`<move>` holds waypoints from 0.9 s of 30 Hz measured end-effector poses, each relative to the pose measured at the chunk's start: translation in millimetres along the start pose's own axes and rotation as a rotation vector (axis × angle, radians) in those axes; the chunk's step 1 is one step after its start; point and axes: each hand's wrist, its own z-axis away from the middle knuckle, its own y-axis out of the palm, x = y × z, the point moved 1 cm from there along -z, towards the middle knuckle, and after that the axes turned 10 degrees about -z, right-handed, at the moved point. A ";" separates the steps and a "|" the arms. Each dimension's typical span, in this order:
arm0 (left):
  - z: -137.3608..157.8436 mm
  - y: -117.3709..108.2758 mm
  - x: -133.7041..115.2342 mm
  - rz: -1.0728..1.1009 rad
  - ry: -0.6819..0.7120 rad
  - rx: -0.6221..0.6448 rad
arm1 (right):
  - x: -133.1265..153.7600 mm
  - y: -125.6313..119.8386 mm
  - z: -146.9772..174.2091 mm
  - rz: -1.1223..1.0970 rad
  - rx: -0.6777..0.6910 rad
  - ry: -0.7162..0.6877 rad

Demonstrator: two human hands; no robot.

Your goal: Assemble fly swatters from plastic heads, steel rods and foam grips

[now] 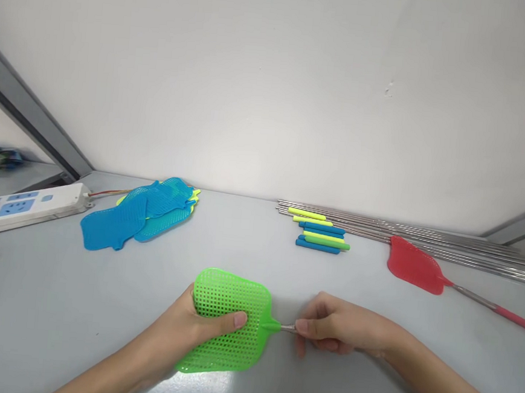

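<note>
Left hand (184, 323): thumb on top, other fingers hidden beneath, gripping the green fly-swatter head (228, 333) well forward of the back edge of the grey desk (76, 303).
Right hand (341, 325): thumb and fingers pinching the metal rod (287, 328) just outside that head's neck.
Back edge, right: steel rods (459, 243); yellow, blue and green handle sleeves (317, 245); red fly swatter (414, 266).
Back edge, left: piled blue and yellow swatter heads (112, 227).
Back left corner: white power strip (62, 198) nearby.
Room: pale wall (261, 99), grey frame (34, 100).

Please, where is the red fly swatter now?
In the head view, the red fly swatter lies toward the right of the table, beside the metal rods and right of the small coloured tubes.
</note>
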 end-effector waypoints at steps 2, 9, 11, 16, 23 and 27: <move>1.2 -2.3 -2.4 0.058 -0.037 0.074 | 1.3 0.4 0.2 0.004 0.011 -0.036; 4.0 -8.1 -8.5 0.303 -0.104 0.233 | 11.6 5.2 4.9 0.220 -0.192 -0.234; 4.7 -8.1 -8.7 0.241 -0.092 0.268 | 13.5 9.1 5.6 0.253 -0.235 -0.256; 4.6 -4.7 -0.8 0.051 -0.022 0.186 | 12.9 18.5 7.5 0.462 -0.336 -0.360; 7.6 -0.8 6.4 -0.190 0.106 0.159 | 5.8 20.3 13.6 0.430 -0.334 -0.315; 8.0 0.3 7.4 -0.269 0.098 0.121 | 4.4 20.6 11.0 0.341 -0.283 -0.239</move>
